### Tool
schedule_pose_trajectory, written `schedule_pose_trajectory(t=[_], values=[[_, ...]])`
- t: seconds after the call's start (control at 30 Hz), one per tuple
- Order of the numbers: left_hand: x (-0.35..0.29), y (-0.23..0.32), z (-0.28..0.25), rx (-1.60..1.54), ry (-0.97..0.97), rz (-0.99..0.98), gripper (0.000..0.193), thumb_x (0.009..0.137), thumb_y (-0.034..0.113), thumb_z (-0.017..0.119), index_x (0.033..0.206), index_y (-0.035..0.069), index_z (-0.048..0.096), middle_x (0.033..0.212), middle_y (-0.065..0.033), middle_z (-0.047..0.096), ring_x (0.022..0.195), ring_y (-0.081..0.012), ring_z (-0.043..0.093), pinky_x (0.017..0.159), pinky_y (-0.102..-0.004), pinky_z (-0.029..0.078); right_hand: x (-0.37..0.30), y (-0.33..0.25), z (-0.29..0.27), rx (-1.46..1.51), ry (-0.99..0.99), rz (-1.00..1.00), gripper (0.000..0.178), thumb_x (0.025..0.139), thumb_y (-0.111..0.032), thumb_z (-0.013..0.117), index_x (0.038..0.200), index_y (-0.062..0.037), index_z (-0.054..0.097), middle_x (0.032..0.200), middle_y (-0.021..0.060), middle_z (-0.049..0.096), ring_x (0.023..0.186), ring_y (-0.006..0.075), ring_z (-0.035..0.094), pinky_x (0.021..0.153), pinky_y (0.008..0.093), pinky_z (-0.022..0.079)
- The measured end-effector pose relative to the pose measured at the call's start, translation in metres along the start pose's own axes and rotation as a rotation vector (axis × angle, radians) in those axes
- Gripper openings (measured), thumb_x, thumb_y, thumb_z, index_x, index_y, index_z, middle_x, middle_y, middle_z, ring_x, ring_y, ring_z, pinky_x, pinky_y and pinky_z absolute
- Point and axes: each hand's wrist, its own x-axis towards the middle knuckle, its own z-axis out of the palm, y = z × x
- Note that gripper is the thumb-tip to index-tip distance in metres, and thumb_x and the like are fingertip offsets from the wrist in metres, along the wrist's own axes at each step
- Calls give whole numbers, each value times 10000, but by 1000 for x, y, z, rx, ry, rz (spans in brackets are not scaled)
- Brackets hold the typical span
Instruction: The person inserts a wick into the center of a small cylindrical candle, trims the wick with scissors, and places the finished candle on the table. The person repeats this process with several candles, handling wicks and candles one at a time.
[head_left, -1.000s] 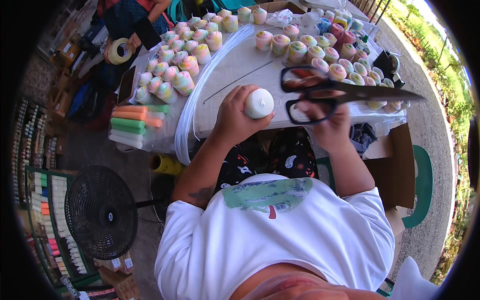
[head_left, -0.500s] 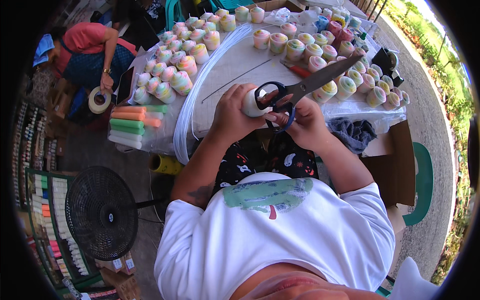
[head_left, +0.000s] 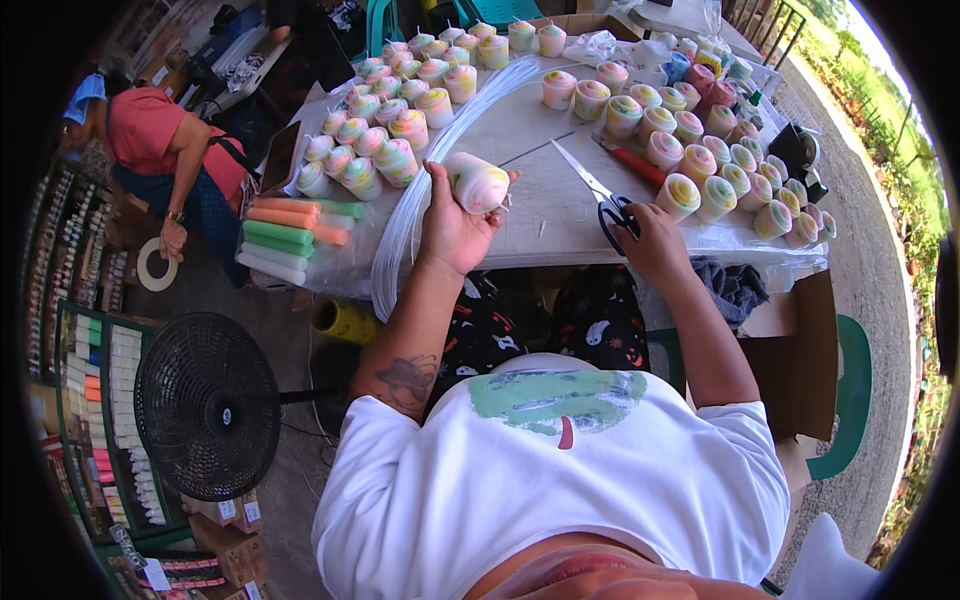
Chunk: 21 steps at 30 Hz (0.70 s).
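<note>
A swirled white, pink and yellow candle (head_left: 480,184) lies tilted in my left hand (head_left: 450,228), whose fingers curl round it above the table's near edge. My right hand (head_left: 657,243) grips the dark blue handles of a pair of scissors (head_left: 590,180). Their blades are a little apart, low over the tabletop and pointing away to the left. A bundle of long white wicks (head_left: 420,170) curves along the table beside my left hand. Past the scissors lie a red-handled tool (head_left: 636,166) and a thin dark rod (head_left: 535,148).
Swirled candles stand in groups at back left (head_left: 410,125) and right (head_left: 698,163). Orange, green and white sticks (head_left: 280,236) lie at the left edge. A black fan (head_left: 207,405) stands left, and a co-worker (head_left: 160,150) beyond. An open cardboard box (head_left: 795,345) is right.
The scissors have come away from the candle and down to the right, near the tabletop. My left hand has turned the candle on its side. The co-worker's hand is off the tape roll.
</note>
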Motion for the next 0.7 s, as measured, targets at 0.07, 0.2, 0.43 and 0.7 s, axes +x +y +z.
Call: schedule_pose_trajectory(t=[0.07,0.2,0.43,0.7], values=[[2,-3,-4,11,95,39,661,890,646,381,1163,56,504,1054,-148,628,924,-239,627,781,-317,478,7,6,13,-70,55,-51,361,820,-236,659,1081,5,595,987,182,603,975,355,557,862,401,450],[-5,-7,6,40,232,126,667,891,597,439,1208,13,495,1145,-184,594,998,-275,615,864,-371,509,22,-16,19,-134,194,-181,509,801,-294,695,1194,-9,540,1105,172,581,1052,344,540,883,419,444],[-11,-27,25,-58,-22,76,621,926,556,421,1229,16,477,1128,-129,590,1009,-225,606,905,-325,488,47,-72,54,921,-206,-175,754,760,-289,774,1351,-10,397,1233,103,552,1090,181,531,875,356,471],[-27,-34,4,139,114,171,307,972,300,475,1150,52,503,1186,-123,542,1092,-201,544,964,-365,429,46,-89,24,1380,-269,-101,657,779,-90,750,1315,43,394,1189,87,560,1091,148,540,926,290,457]])
